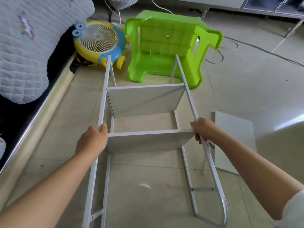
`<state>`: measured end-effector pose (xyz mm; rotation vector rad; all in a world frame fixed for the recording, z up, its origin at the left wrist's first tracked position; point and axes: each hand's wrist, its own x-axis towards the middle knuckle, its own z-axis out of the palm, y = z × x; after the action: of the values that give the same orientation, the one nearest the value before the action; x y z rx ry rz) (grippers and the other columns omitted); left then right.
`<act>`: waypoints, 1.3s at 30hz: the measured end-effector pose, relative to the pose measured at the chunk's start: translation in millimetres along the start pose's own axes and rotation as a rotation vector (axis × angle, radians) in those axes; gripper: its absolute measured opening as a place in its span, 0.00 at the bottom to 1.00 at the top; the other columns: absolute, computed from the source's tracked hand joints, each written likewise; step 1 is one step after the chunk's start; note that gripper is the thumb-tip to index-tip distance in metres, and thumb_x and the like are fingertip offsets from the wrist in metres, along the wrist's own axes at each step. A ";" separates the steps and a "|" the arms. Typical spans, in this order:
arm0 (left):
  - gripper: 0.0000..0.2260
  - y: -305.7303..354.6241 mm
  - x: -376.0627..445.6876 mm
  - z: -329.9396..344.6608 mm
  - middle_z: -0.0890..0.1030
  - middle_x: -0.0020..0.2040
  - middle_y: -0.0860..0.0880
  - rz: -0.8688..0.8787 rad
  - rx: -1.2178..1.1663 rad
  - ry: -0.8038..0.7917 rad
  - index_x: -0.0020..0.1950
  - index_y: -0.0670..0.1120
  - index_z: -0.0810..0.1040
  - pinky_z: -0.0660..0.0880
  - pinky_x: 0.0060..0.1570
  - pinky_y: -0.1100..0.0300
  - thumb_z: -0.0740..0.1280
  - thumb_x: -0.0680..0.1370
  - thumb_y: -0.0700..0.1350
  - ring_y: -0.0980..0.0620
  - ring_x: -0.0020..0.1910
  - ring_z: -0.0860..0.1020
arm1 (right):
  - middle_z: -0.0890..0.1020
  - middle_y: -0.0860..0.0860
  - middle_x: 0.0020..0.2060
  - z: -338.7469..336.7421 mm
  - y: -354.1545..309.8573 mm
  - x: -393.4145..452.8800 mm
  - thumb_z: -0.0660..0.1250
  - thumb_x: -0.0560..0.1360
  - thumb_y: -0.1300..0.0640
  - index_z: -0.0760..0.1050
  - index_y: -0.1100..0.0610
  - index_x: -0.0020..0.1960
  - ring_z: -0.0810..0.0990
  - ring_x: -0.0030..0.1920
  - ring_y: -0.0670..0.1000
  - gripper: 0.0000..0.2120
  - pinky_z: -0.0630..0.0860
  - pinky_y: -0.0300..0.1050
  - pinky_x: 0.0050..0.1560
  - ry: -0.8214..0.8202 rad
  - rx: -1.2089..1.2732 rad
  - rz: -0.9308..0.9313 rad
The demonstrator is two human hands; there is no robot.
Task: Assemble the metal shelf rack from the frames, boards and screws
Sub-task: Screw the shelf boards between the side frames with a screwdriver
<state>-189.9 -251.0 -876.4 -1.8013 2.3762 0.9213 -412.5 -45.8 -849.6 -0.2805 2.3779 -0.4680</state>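
While the rack (144, 122) lies on the floor, my left hand (92, 142) and right hand (204, 130) wrap tight round its side frames beside the near board (148, 142); I should squeeze evenly and keep it square

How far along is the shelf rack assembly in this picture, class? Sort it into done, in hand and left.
Done: two boards, the far board and the near board, sit between the two metal frames. In hand: the left hand presses the left frame beside the near board, and the right hand grips the right frame. Left: a loose board lies on the floor to the right, unfitted. Screws cannot be made out.
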 end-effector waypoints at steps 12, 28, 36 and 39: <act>0.23 12.3 -24.9 0.3 0.72 0.61 0.31 -0.040 0.017 0.101 0.64 0.32 0.66 0.68 0.54 0.48 0.49 0.82 0.51 0.34 0.60 0.71 | 0.75 0.53 0.35 -8.7 27.5 -14.2 0.64 0.76 0.52 0.70 0.60 0.50 0.74 0.33 0.49 0.12 0.73 0.39 0.34 -0.156 0.162 -0.278; 0.19 5.3 -15.5 8.0 0.77 0.54 0.34 -0.092 -0.032 0.095 0.60 0.35 0.67 0.71 0.46 0.50 0.49 0.81 0.49 0.35 0.50 0.78 | 0.78 0.55 0.34 -8.9 28.3 -10.0 0.67 0.74 0.54 0.73 0.60 0.41 0.78 0.32 0.51 0.10 0.74 0.37 0.31 -0.050 0.005 -0.264; 0.17 4.7 -14.2 7.2 0.77 0.54 0.34 -0.093 -0.054 0.081 0.60 0.36 0.67 0.69 0.43 0.53 0.49 0.81 0.46 0.35 0.49 0.77 | 0.77 0.54 0.35 -10.8 24.3 -6.0 0.68 0.74 0.56 0.72 0.56 0.40 0.78 0.32 0.50 0.07 0.76 0.36 0.31 -0.123 0.159 -0.205; 0.20 10.7 -20.5 4.6 0.74 0.60 0.33 -0.076 -0.055 0.093 0.63 0.34 0.66 0.68 0.50 0.51 0.48 0.82 0.47 0.35 0.57 0.74 | 0.75 0.54 0.35 -5.8 27.0 -10.0 0.65 0.75 0.53 0.70 0.58 0.44 0.76 0.31 0.49 0.09 0.75 0.37 0.33 -0.150 0.168 -0.241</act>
<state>-194.0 -229.3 -868.1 -1.9813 2.3379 0.9229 -411.1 -16.5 -850.6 -0.5099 2.1533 -0.7288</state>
